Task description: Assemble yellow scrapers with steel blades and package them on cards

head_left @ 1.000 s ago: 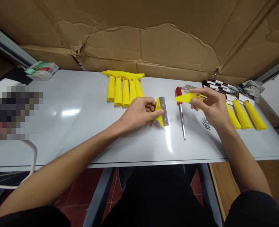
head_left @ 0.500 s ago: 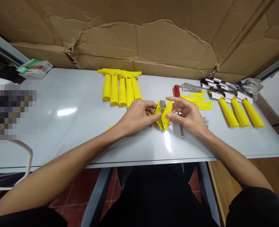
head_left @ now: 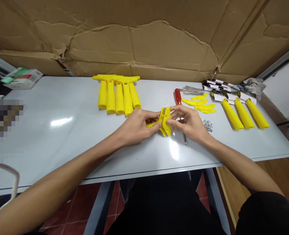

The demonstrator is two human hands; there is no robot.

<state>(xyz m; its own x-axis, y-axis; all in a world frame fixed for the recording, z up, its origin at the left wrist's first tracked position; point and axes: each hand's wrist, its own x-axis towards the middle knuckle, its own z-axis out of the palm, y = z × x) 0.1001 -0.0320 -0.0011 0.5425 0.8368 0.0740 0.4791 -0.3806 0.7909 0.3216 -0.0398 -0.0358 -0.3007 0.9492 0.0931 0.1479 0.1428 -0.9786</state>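
My left hand (head_left: 137, 127) is closed on a yellow plastic scraper handle (head_left: 160, 120), its T-shaped head turned up on edge. Between the thumb and fingers of my right hand (head_left: 190, 121) is a flat yellow cover plate (head_left: 168, 124) with small holes. The plate stands right against the handle's head, nearly parallel to it; whether the two touch all along I cannot tell. Any metal blade between them is mostly hidden. Partly under my right hand lies a screwdriver with a red handle (head_left: 177, 96), its tip showing below the fingers. A pile of small screws (head_left: 207, 125) lies right of that hand.
Several yellow T-shaped handles (head_left: 126, 98) lie at the back. Behind my right hand are loose yellow cover plates (head_left: 194, 102) and thin metal blades (head_left: 192, 90). Scrapers with yellow handles (head_left: 232, 114) and wrapped heads lie at right, near a grey cloth (head_left: 253, 86). Cardboard (head_left: 134, 42) walls the back.
The cover plate and handle head have come closer together, and the metal blade seen between them is now mostly hidden. The camera view has shifted slightly.
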